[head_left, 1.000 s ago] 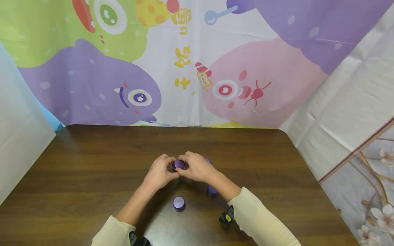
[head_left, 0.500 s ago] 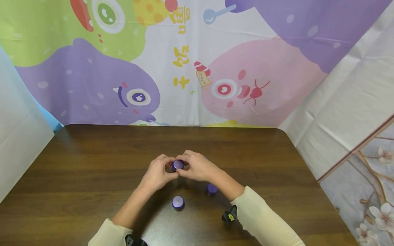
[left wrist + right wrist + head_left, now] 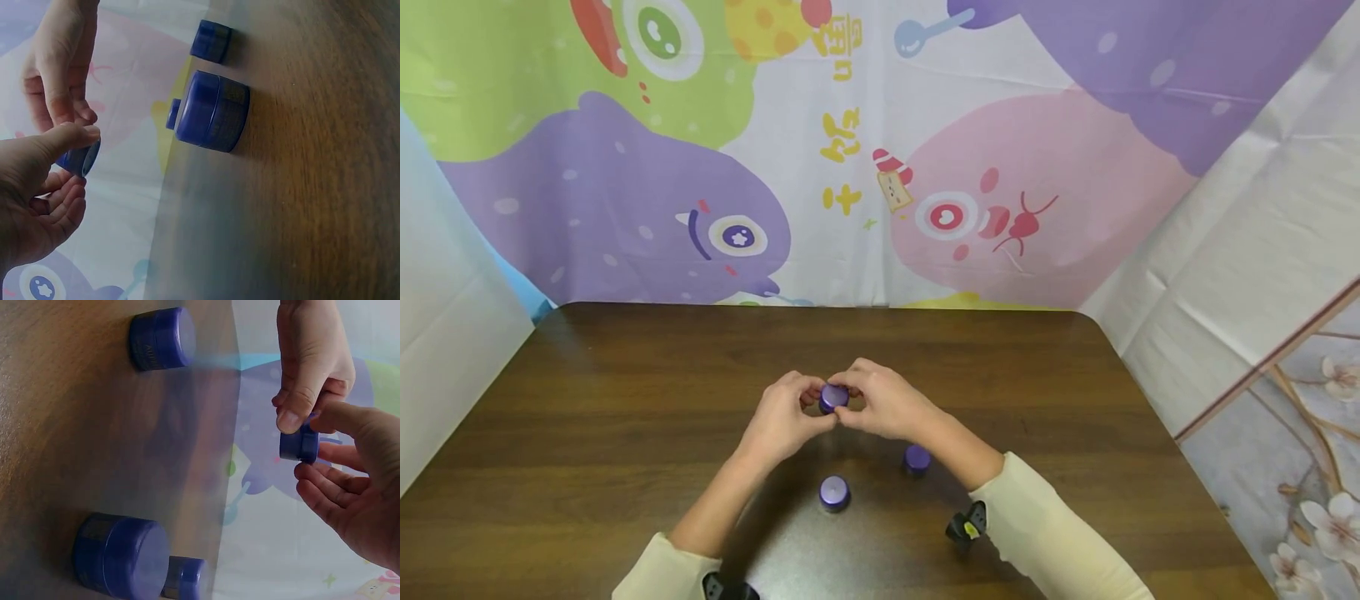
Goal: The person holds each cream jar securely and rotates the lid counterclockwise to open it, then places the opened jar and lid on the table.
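Note:
Out over the middle of the table, both hands grip one small purple jar [image 3: 833, 398], which is held up off the wood. From its left side my left hand [image 3: 781, 421] pinches it between thumb and fingers. Opposite, my right hand [image 3: 886, 404] holds it with thumb and fingertips. Fingers cover much of the jar in the left wrist view; the right wrist view shows its purple side [image 3: 294, 447]. Nearer to me stands a second purple jar [image 3: 834, 493] with a shiny top. A third purple jar [image 3: 917, 460] stands beneath my right forearm.
Beyond the third jar, another purple jar [image 3: 187, 578] is partly hidden in the right wrist view, and my right hand covers it in the head view. The brown wooden table [image 3: 647, 367] ends at a cartoon-printed curtain [image 3: 1000, 200].
Both hands and the held jar have shifted slightly away from me. My right forearm has moved a little right. The purple patch once visible behind my right hand is now covered.

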Available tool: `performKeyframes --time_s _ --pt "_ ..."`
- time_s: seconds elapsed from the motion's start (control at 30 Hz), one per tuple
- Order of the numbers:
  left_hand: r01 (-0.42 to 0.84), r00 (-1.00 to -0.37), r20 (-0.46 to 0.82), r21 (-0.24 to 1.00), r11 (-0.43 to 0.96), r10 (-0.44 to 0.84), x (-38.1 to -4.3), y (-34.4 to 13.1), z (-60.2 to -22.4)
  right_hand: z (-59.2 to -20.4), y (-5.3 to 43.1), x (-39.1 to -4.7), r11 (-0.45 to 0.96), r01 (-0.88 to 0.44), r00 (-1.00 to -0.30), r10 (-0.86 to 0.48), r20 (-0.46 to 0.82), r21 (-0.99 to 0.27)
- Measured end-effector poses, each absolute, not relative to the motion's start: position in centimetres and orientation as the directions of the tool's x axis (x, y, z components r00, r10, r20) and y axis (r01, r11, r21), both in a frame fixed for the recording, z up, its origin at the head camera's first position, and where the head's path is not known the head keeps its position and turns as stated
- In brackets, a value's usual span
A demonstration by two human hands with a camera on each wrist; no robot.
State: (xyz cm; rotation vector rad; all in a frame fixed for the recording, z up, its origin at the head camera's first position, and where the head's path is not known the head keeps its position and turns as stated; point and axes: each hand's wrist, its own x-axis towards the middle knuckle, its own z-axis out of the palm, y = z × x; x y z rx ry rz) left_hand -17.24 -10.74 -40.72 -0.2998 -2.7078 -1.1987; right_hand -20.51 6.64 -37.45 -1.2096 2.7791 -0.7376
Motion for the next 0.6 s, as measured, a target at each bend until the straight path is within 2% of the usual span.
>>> performKeyframes --time_s 0.1,0.33,0.6 --pt "0.252 -0.965 0.236 0.711 0.656 0.115 -17.13 -10.68 -40.65 -37.23 6.83 -20.41 0.584 -0.685 -0.696 -0.700 0.156 -0.436" --pt "0.263 -0.961 0.255 0.721 0.641 0.107 -17.03 -10.56 -40.44 -36.86 6.87 -20.35 0.610 -0.641 -0.746 -0.639 0.190 -0.466" --pt "0.277 -0.957 0.266 0.705 0.653 0.118 -16.85 -10.51 -40.60 -36.84 7.00 -20.38 0.577 -0.684 -0.693 -0.705 0.150 -0.447"
